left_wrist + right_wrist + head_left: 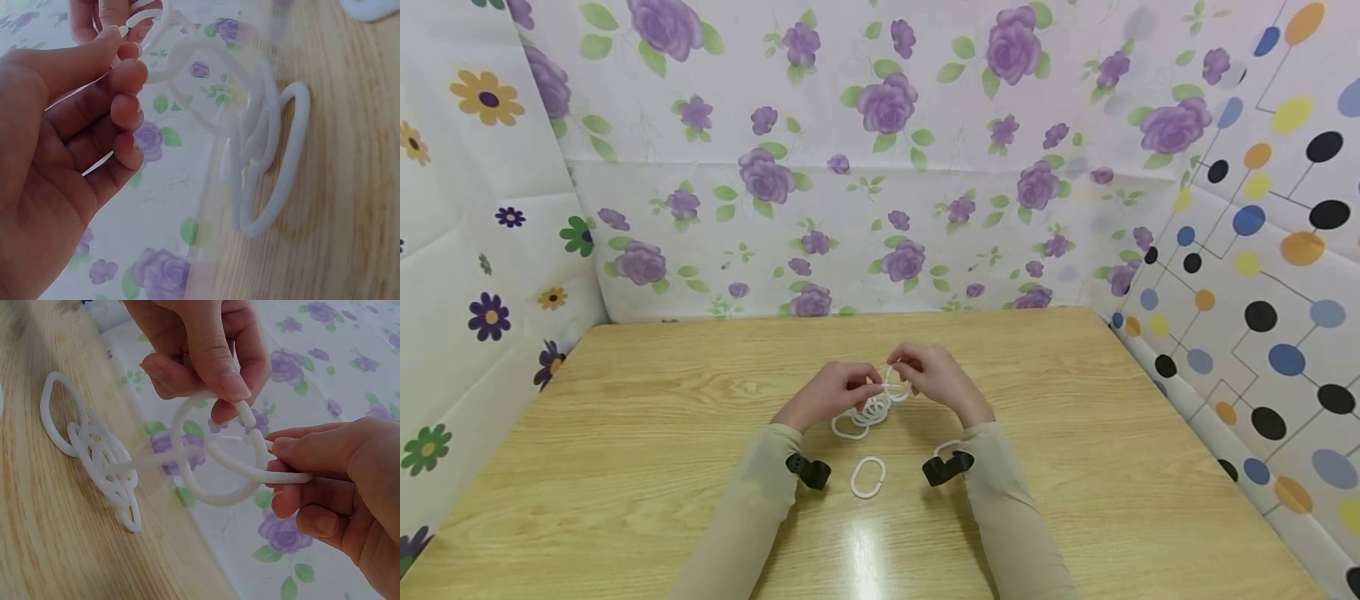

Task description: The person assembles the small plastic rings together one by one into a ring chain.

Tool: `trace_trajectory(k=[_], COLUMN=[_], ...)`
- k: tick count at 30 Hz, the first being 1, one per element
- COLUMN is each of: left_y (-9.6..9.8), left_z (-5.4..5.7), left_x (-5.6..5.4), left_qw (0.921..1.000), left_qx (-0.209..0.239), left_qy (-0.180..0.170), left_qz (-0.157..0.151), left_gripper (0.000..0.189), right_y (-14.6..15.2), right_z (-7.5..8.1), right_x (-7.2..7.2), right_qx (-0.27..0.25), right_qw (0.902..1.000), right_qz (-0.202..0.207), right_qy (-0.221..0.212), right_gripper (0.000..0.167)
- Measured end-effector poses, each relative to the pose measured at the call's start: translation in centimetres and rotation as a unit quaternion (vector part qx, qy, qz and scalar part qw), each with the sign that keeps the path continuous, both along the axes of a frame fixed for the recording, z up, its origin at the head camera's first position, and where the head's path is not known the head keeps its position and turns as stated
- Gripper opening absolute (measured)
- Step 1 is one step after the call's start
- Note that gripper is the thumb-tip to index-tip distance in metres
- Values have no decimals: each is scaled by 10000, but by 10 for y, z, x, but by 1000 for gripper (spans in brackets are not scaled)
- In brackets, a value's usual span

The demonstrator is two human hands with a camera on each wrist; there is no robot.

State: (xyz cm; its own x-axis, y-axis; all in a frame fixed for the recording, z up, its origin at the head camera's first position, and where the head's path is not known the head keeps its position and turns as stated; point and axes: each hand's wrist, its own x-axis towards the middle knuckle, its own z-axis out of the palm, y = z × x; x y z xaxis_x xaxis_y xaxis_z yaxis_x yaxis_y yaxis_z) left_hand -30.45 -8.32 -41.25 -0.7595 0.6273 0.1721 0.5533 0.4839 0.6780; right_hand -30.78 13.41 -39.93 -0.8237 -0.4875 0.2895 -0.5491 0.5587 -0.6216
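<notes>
My left hand (pixel 835 393) and right hand (pixel 942 382) meet over the middle of the table. In the right wrist view my left hand (pixel 209 350) pinches an open-gapped white plastic link (pixel 219 499) near its gap. Thumb and fingers of my right hand (pixel 350 487) pinch another white link (pixel 237 467), which crosses that first one. A chain of several white links (pixel 100 456) trails from the held links down to the tabletop; in the left wrist view the chain (pixel 275 181) lies bunched. Exactly how the held links interlock is hard to tell.
A loose white link (pixel 854 492) with a small gap lies on the wooden table (pixel 625 467), nearer the body. Another white link (pixel 947 445) shows partly behind the right wrist camera (pixel 947 468). Patterned cloth walls (pixel 850 233) stand behind and at both sides.
</notes>
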Motion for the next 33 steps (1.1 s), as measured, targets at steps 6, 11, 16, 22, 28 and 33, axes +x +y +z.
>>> trace_trajectory(k=[6,11,16,22,28,33], left_y=[-1,-1,-1,-2,-3,-4], left_z=[0,-1,1,3,2,1], left_x=[1,0,1,2,2,0], left_qw=[9999,9995,9994,9990,9989,9983], left_qx=[78,107,55,-119,-159,-153], left_qy=[-91,-299,-345,-285,-261,-465], left_qz=[0,-65,75,333,345,321], left_gripper=[15,16,25,35,27,24], right_y=[3,4,4,3,3,4], right_z=[-1,-1,0,2,3,2], right_x=[-1,-2,-1,-1,-1,-2], right_qx=[-96,-342,-693,-1128,-1273,-1586], right_qw=[9999,9992,9972,9934,9917,9869], right_qz=[-79,-191,-279,-198,-157,-287], right_qy=[47,-3,23,-77,-52,-108], right_gripper=[14,16,18,22,22,23])
